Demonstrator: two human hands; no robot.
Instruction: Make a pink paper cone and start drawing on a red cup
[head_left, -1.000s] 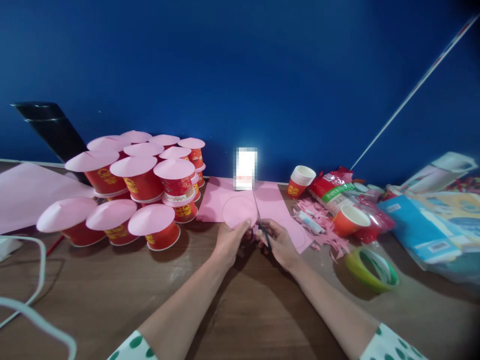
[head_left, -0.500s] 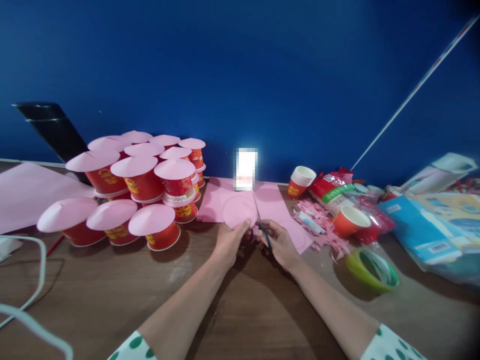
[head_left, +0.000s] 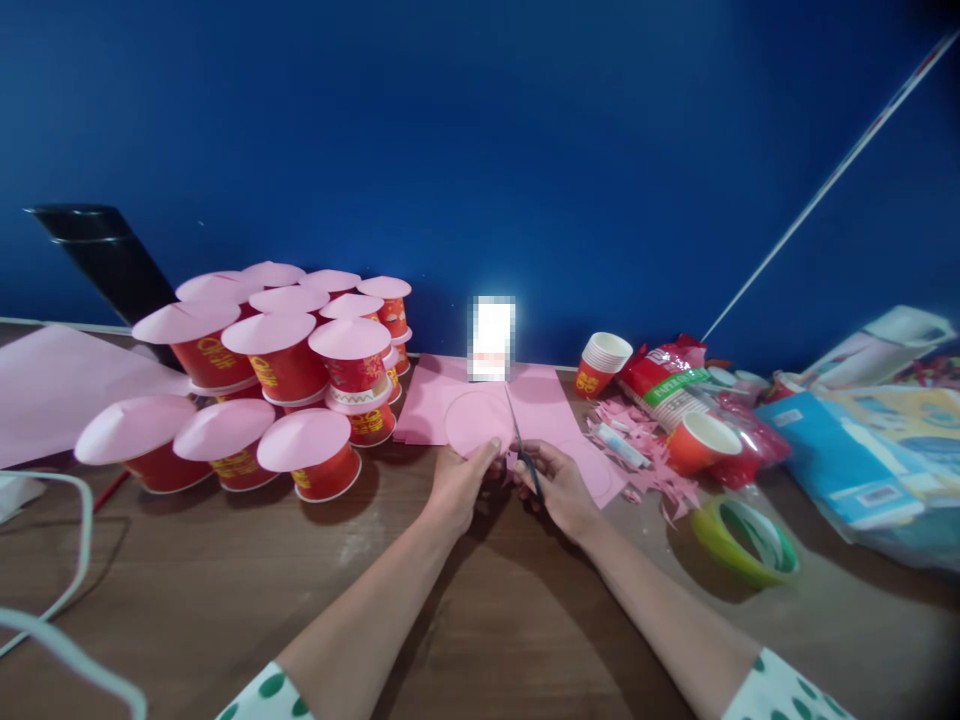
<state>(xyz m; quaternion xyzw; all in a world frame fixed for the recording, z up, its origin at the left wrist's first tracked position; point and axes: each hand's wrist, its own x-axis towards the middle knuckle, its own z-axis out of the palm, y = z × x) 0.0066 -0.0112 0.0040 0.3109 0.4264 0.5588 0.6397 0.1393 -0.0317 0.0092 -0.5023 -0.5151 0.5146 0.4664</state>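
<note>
Between thumb and fingers, my left hand (head_left: 463, 485) pinches a round piece of pink paper (head_left: 478, 420) by its near edge. A pair of scissors (head_left: 531, 470) with dark handles is in my right hand (head_left: 559, 485), closed round them. The blades point away from me along the right edge of the round paper. Beneath and behind lie pink paper sheets (head_left: 431, 385), one on the right bearing a drawn circle. My left fingertips are partly hidden under the paper. Small pink bits show between my hands.
Red paper cups with pink cone tops (head_left: 304, 440) stand stacked at left. At right are stacked cups (head_left: 604, 362), pink scraps (head_left: 656, 468), a glue stick (head_left: 621, 445), a tipped cup (head_left: 701, 443), a tape roll (head_left: 744, 540) and blue packages (head_left: 840, 450). A white cable (head_left: 75, 660) loops at front left.
</note>
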